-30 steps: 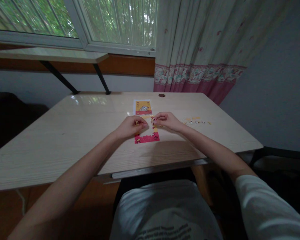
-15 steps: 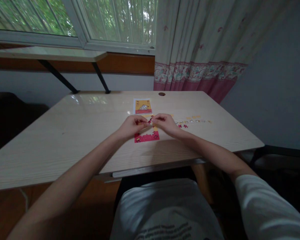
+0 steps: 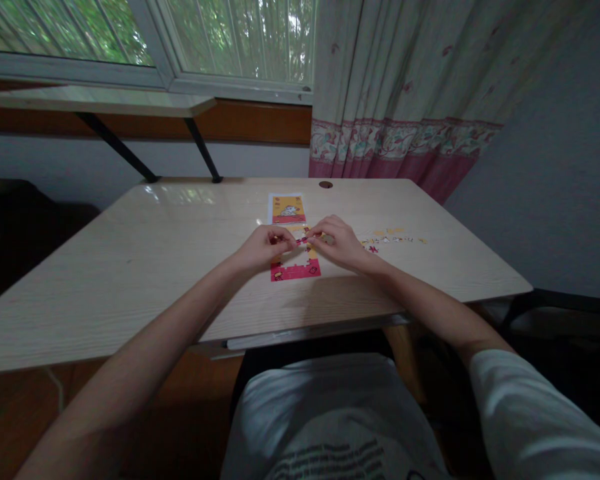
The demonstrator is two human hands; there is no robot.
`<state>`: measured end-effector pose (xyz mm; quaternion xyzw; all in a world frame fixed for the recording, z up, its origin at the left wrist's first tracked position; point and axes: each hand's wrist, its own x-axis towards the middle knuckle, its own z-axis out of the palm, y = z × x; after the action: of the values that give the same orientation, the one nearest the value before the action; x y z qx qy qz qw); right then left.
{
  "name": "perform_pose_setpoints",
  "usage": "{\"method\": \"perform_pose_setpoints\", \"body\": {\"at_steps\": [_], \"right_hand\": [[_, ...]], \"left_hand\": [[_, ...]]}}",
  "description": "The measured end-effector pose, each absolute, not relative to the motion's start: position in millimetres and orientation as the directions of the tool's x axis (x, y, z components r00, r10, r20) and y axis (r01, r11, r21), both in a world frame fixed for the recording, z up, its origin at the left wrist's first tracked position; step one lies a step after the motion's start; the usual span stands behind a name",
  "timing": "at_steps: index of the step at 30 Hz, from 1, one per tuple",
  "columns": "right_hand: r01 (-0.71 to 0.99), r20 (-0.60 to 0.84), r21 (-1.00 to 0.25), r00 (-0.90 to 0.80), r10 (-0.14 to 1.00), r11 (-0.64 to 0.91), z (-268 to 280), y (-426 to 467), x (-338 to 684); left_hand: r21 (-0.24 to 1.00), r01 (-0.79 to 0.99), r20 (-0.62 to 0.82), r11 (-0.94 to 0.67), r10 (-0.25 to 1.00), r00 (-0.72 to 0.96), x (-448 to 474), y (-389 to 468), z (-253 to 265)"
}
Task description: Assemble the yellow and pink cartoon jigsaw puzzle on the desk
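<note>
Over a partly assembled jigsaw puzzle [image 3: 296,273], my left hand [image 3: 266,247] and my right hand [image 3: 338,243] face each other. Between their fingertips is a small dark pink puzzle piece [image 3: 301,241], pinched from both sides; it may be two pieces joined. The puzzle lies flat as a yellow and pink border, with bare tabletop showing inside it. My fingers hide part of its upper and left sides. Just beyond it lies a picture card [image 3: 288,209] showing a white figure on yellow and pink.
Several loose puzzle pieces [image 3: 393,240] lie in rows on the wooden table [image 3: 180,280], right of my right hand. A cable hole [image 3: 325,185] is near the far edge. A raised shelf [image 3: 100,100] stands at the back left, and a curtain [image 3: 405,140] hangs behind the table.
My fingertips have moved a little apart, and more of the pink piece shows between them. The right hand has lifted slightly. The camera view has shifted a little.
</note>
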<state>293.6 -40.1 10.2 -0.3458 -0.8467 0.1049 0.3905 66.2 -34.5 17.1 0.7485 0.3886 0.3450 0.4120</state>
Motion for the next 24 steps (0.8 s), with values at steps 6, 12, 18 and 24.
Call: {"method": "perform_pose_setpoints", "body": {"at_steps": [6, 12, 18, 24], "right_hand": [[0.547, 0.435, -0.499, -0.513, 0.74, 0.672, 5.9, -43.8, 294.5], [0.572, 0.273, -0.54, -0.575, 0.771, 0.618, -2.1, -44.6, 294.7], [0.588, 0.223, -0.547, -0.584, 0.78, 0.596, -0.9, -47.1, 292.1], [0.588, 0.226, -0.562, -0.568, 0.791, 0.583, -1.2, -47.5, 291.1]], "left_hand": [[0.767, 0.439, 0.206, -0.467, 0.828, 0.521, 51.6, -27.2, 15.4], [0.667, 0.509, 0.202, -0.543, 0.79, 0.578, 40.7, -21.8, 12.7], [0.625, 0.534, 0.181, -0.569, 0.771, 0.61, 40.2, -21.2, 14.4], [0.585, 0.566, 0.164, -0.581, 0.768, 0.619, 37.1, -17.7, 12.7]]}}
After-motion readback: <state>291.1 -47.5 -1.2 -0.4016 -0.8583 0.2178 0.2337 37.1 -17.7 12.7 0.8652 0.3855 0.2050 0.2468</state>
